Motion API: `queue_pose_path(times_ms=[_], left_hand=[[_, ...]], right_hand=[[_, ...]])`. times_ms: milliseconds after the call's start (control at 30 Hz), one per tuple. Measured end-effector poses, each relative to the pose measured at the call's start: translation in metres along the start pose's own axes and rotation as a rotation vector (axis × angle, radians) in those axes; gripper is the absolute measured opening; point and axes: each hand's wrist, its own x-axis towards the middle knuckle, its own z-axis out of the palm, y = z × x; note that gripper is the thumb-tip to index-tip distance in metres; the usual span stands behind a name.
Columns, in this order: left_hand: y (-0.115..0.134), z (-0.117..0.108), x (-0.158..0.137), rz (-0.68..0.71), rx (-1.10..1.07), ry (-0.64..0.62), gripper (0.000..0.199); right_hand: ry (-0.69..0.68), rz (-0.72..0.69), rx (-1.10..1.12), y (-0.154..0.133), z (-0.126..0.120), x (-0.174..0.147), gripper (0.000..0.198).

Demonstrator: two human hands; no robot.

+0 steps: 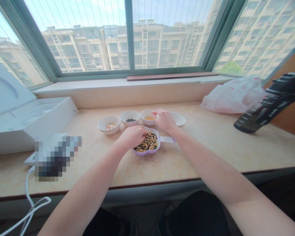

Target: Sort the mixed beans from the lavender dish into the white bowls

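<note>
A purple-rimmed dish with a handle holds a mix of black beans and yellow kernels. My left hand reaches over its left side, fingers bent down together among the beans; the fingertips are partly hidden. Behind the dish stands a white bowl with yellow kernels in it. At this bowl's right rim is my right hand, its fingers curled in a pinch; what they hold, if anything, is too small to make out.
Left of the kernel bowl stand a white bowl of black beans and another bowl with pale and reddish bits. A white dish, plastic bag and dark bottle are rightward. An open white box stands left.
</note>
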Motion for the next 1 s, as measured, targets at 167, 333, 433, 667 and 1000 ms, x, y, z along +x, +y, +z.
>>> queue_pose_path(times_ms=[167,333,433,667,1000], left_hand=[[0.0011,0.0005,0.0003,-0.017,0.004,-0.017,0.025],[0.0020,-0.0014,0.0009,-0.023,0.013,-0.043,0.026],[0.0031,-0.0022,0.0012,-0.025,0.015,-0.049,0.025],[0.0070,-0.0015,0.0012,-0.010,0.038,-0.027,0.026],[0.0015,-0.0033,-0.0024,-0.030,-0.103,0.077,0.018]], right_hand=[[-0.016,0.010,0.022,-0.0033,-0.0023,-0.0022,0.022],[-0.035,-0.003,0.027,-0.0032,-0.0023,-0.0021,0.021],[-0.043,-0.010,0.030,-0.0032,-0.0022,-0.0020,0.021],[-0.034,-0.014,0.042,-0.0034,-0.0021,-0.0026,0.021],[-0.006,0.011,0.104,-0.0055,-0.0071,-0.0033,0.019]])
